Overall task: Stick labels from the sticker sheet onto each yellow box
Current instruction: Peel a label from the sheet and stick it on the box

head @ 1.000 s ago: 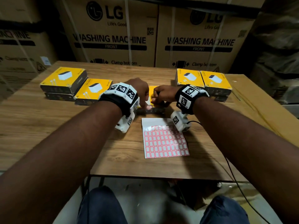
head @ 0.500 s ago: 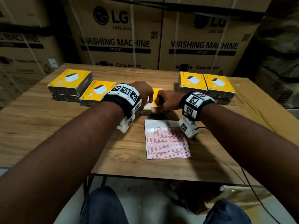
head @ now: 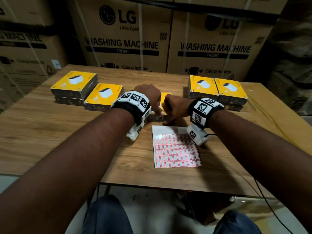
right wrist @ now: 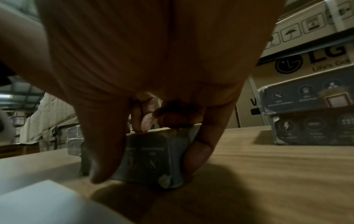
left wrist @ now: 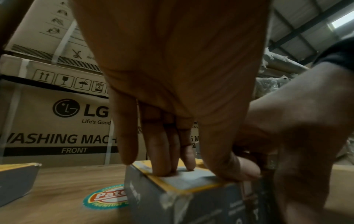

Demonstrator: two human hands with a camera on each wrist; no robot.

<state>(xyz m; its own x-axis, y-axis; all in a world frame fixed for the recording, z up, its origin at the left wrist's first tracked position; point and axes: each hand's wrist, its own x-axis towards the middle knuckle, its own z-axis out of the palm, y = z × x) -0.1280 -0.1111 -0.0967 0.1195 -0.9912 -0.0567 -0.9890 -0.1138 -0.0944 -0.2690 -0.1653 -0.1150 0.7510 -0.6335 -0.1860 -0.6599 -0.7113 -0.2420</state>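
Note:
A yellow box (head: 165,100) with dark sides lies at mid-table between my hands. My left hand (left wrist: 182,171) presses its straight fingers (left wrist: 162,159) down on the box top (left wrist: 193,186), where a pale label (left wrist: 191,178) lies under them. My right hand (right wrist: 149,159) grips the same box (right wrist: 145,154): thumb down one side, a finger down the other, the remaining fingers curled over the top edge. The sticker sheet (head: 176,149), white with rows of red-framed labels, lies flat just in front of the box.
Other yellow boxes sit at the back left, as a stack (head: 74,85) with one box (head: 104,97) beside it. More stand stacked at the back right (head: 217,88). Big washing-machine cartons (head: 125,39) wall off the far side. A cable (head: 270,205) hangs off the table's front right.
Both hands stay on the middle box. The left fingers have shifted slightly across its top. Nothing has been picked up or let go.

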